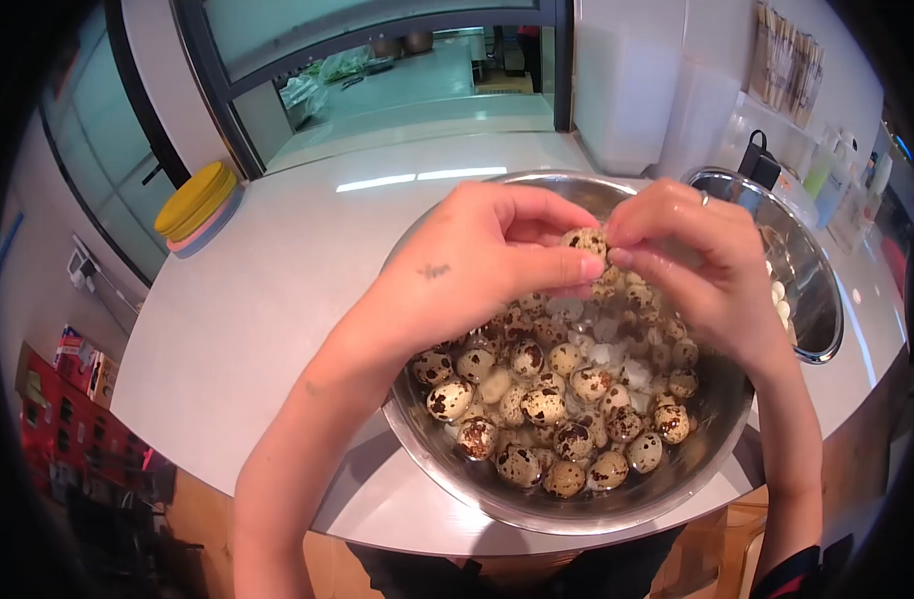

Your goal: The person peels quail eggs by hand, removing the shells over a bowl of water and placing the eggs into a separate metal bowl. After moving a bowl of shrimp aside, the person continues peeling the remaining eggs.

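Note:
My left hand [517,240] holds a speckled quail egg [587,241] between thumb and fingers, above a large steel bowl [457,499]. Beside it, my right hand [681,235] has its thumb and forefinger pinched together at the right side of that egg; whether a bit of shell is between them is too small to tell. Many speckled eggs [544,405] lie in water in the bowl, with ice pieces [605,355] among them. Behind my right wrist stands a second steel bowl [826,299], where a few smooth white eggs [780,299] show.
The bowls stand on a white table [267,299]. Round yellow, pink and blue items [195,202] are stacked at its left edge. Bottles [826,170] stand at the right, by a holder of wrapped sticks [784,65]. A window opening [397,80] is at the back.

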{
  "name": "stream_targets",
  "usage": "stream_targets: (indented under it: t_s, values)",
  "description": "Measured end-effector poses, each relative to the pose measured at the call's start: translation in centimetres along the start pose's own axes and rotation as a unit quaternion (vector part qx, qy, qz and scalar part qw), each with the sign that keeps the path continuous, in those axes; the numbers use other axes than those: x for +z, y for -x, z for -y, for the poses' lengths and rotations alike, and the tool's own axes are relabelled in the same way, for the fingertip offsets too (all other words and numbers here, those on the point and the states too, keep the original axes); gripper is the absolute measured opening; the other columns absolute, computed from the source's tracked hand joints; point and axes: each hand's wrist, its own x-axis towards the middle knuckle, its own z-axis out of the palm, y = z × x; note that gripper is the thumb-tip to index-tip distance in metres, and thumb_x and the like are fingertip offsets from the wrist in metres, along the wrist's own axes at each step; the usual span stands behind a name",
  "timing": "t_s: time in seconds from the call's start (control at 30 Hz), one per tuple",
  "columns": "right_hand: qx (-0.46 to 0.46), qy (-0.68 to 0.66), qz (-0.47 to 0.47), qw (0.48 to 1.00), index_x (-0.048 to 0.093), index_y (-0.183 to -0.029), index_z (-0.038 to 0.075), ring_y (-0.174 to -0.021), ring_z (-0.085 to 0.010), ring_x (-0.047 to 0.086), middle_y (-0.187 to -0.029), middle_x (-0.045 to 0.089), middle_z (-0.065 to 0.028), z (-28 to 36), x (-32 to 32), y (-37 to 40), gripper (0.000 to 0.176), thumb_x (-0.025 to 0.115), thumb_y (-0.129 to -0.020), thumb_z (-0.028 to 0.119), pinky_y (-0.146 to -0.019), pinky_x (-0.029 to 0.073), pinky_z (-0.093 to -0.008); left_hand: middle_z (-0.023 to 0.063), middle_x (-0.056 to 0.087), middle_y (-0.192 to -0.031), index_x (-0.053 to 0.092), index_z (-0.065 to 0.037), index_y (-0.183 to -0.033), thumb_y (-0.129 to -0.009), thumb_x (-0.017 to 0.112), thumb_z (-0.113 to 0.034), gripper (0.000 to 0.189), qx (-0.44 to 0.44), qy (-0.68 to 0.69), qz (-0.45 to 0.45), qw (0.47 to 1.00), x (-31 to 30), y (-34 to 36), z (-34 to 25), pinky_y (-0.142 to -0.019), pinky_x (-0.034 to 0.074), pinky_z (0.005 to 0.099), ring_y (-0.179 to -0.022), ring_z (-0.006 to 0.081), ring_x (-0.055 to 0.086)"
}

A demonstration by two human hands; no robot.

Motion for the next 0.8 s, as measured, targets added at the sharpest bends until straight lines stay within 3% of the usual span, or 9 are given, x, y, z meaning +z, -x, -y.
stream_targets:
  t_s: [0.27,0.33,0.57,0.8]
  values:
    - [-0.005,0.019,0.049,0.999,0.056,-0.085,0.001,-0.073,-0.0245,0.057,-0.085,0.055,-0.0097,0.22,-0.27,-0.10,0.013,0.058,-0.073,-0.003,-0.062,0.044,-0.0301,0.0074,0.063,-0.087,0.057,0.003,-0.103,-0.078,0.064,-0.010,0.029,-0.020,-0.022,0.011,0.999,-0.25,-0.06,0.19,-0.074,0.048,0.0239,-0.079,0.0123,0.060]
    - [-0.001,0.021,0.063,0.998,0.055,-0.085,0.001,-0.074,-0.0250,0.057,-0.085,0.055,-0.0099,0.16,-0.10,0.08,0.013,0.057,-0.073,-0.003,-0.062,0.044,-0.0304,0.0065,0.062,-0.088,0.057,0.003,-0.103,-0.077,0.064,-0.011,0.030,0.009,-0.050,0.008,0.999,-0.19,-0.10,0.38,-0.075,0.046,0.0227,-0.082,0.0111,0.059]
    - [0.013,-0.027,0.040,0.999,0.052,-0.084,-0.001,-0.070,-0.0236,0.055,-0.082,0.053,-0.0107,0.42,-0.35,-0.05,0.008,0.054,-0.077,-0.001,-0.061,0.043,-0.0309,0.0049,0.061,-0.092,0.058,0.001,-0.105,-0.076,0.064,-0.008,0.031,0.022,-0.034,0.002,0.999,0.05,-0.04,0.09,-0.077,0.045,0.0224,-0.085,0.0095,0.057]
    - [0.119,-0.052,-0.030,0.991,0.052,-0.084,-0.001,-0.074,-0.0195,0.054,-0.082,0.054,-0.0089,-0.18,-0.23,0.01,0.007,0.054,-0.079,0.002,-0.064,0.043,-0.0278,0.0027,0.060,-0.089,0.058,0.000,-0.104,-0.073,0.064,-0.004,0.032,0.018,-0.003,0.018,1.000,-0.09,0.24,-0.41,-0.074,0.045,0.0217,-0.081,0.0077,0.056]
